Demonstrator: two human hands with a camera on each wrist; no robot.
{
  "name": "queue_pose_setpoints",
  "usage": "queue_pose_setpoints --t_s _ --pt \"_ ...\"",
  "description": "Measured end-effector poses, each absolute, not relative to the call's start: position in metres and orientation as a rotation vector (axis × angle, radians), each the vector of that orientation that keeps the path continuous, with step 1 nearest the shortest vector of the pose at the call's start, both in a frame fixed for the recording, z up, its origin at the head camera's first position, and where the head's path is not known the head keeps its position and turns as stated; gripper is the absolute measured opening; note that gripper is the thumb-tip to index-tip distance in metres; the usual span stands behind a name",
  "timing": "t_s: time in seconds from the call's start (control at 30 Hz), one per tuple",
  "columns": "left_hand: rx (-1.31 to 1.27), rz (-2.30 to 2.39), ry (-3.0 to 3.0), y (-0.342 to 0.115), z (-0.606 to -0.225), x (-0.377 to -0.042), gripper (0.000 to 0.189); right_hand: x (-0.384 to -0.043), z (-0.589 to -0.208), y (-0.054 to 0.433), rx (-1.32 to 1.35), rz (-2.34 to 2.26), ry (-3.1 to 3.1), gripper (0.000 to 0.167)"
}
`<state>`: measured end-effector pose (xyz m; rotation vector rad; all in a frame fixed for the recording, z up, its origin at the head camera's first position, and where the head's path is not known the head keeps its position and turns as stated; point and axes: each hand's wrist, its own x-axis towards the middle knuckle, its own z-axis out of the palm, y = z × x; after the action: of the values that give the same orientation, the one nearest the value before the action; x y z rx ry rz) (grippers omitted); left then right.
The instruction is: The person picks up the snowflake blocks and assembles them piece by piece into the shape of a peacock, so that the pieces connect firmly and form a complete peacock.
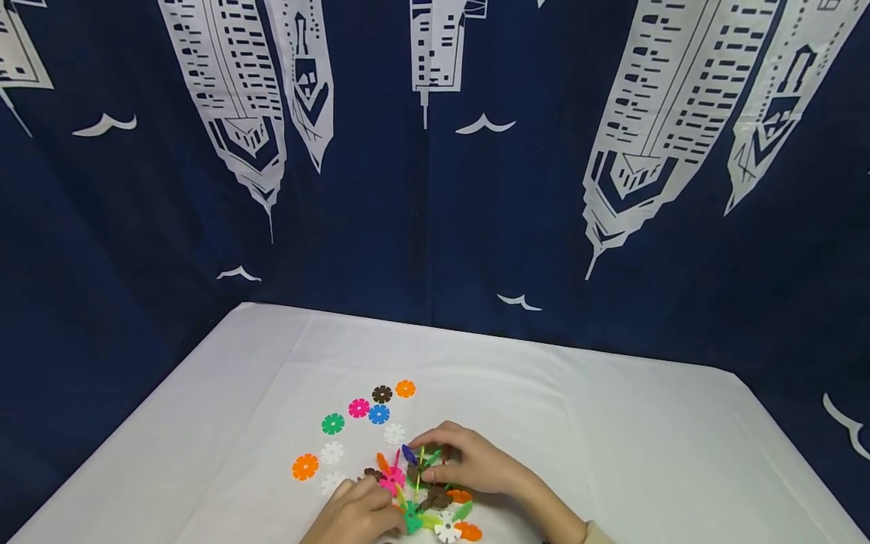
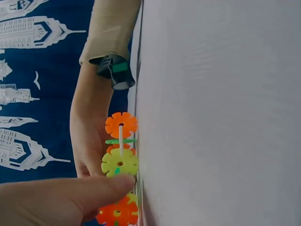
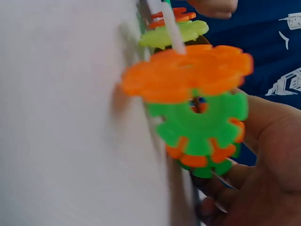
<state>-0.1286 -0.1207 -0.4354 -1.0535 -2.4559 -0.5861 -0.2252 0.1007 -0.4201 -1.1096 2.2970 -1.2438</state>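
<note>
A cluster of slotted plastic flower discs (image 1: 411, 517), joined edge to edge in many colours, lies on the white cloth near its front. On its left side my left hand (image 1: 360, 514) holds the cluster, fingers bent near a green disc. The left wrist view has the thumb against a yellow disc (image 2: 120, 162), with orange discs above and below. From the right, my right hand (image 1: 476, 461) grips the far part between thumb and fingers, around brown and green discs. An orange disc (image 3: 188, 75) and a green disc (image 3: 202, 122) stand before its palm in the right wrist view.
Loose discs lie behind and left of the cluster: an orange disc (image 1: 305, 467), a green disc (image 1: 333, 423), a pink disc (image 1: 359, 408), a blue disc (image 1: 379, 414), a brown disc (image 1: 382, 394) and several others. A navy curtain (image 1: 381, 249) hangs behind the table (image 1: 612, 423).
</note>
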Motion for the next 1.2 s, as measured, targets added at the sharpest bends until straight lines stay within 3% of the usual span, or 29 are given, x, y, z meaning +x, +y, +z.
queue_pose_setpoints --t_s 0.07,0.53,1.2 --pt "-1.049 -0.587 -2.424 -0.119 -0.438 -0.131 0.013 -0.223 -0.422 0.098 -1.080 -1.279 2.303 0.029" --pt "-0.906 -0.579 -2.449 -0.124 -0.440 -0.137 0.029 -0.215 -0.428 0.081 -0.810 -1.380 2.475 0.009" --pt "-0.736 -0.656 -2.443 -0.121 -0.449 -0.138 0.061 -0.198 -0.436 0.064 -0.723 -1.589 2.617 0.010"
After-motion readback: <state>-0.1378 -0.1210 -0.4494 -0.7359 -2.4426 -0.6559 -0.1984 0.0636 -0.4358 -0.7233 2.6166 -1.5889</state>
